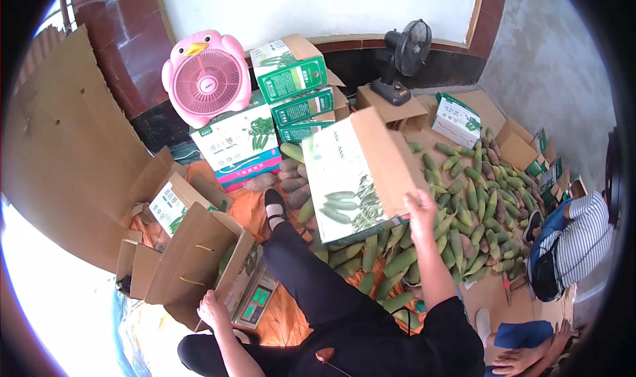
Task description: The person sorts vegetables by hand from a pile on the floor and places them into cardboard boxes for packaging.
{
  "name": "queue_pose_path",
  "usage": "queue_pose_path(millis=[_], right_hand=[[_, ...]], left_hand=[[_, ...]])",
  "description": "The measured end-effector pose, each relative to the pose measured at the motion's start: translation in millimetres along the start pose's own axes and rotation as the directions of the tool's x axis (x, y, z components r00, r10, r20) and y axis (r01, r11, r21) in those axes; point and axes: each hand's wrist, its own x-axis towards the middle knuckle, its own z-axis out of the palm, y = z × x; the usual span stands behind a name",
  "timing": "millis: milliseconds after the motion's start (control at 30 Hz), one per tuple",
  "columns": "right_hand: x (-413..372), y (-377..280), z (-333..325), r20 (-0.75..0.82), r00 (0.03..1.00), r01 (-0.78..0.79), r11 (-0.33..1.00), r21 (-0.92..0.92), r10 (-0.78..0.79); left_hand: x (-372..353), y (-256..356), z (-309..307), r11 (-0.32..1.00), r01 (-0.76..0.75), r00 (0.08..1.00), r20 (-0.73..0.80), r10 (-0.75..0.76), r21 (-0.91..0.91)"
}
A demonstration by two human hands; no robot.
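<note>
On the orange sheet (285,321), beside the person's bent leg, an open box (184,254) stands on a scale (255,304) with its green display lit, its flaps raised and something green just showing inside; the left hand (213,311) is closed on the box's near edge, while the right hand (421,211) is clamped on a corner of a printed carton (341,185), thumb on the brown side, and holds it tilted over the near side of the heap of green radishes (487,208); the two hands are well apart, each with its own cardboard. The step in hand looks like handling the carton while steadying the open box; since only one hand bears the carton, moving it calls for a firm grip and a level wrist, clear of the radishes, and the box calls for a light touch so that it does not shift on the scale; whether the carton is empty cannot be told. To the right, near the heap, is a co-worker in a striped top (589,234); another person's hands (520,360) are lower down.
</note>
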Motion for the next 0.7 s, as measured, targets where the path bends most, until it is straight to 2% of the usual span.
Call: queue_pose_path(millis=[33, 300, 500, 700], right_hand=[[6.5, -12.5, 0.9, -0.038, 0.999, 0.033, 0.999, 0.027, -0.032], [89.6, -119.6, 58.6, 0.013, 0.987, 0.153, 0.959, 0.239, -0.161], [193.8, -161.3, 156.6, 0.073, 0.969, 0.197, 0.914, 0.354, -0.237], [297.8, -176.0, 264.4, 0.163, 0.967, 0.118, 0.915, 0.386, -0.194]], left_hand=[[-0.9, -0.6, -0.3, 1.0, -0.024, 1.0, -0.013, 0.024, 0.005], [0.4, 0.7, -3.0, 0.997, -0.06, 0.996, -0.063, 0.057, -0.038], [2.2, -1.0, -2.4, 0.998, -0.045, 0.998, -0.052, 0.042, -0.046], [6.5, -2.4, -3.7, 0.996, -0.031, 0.999, -0.02, 0.03, -0.079]])
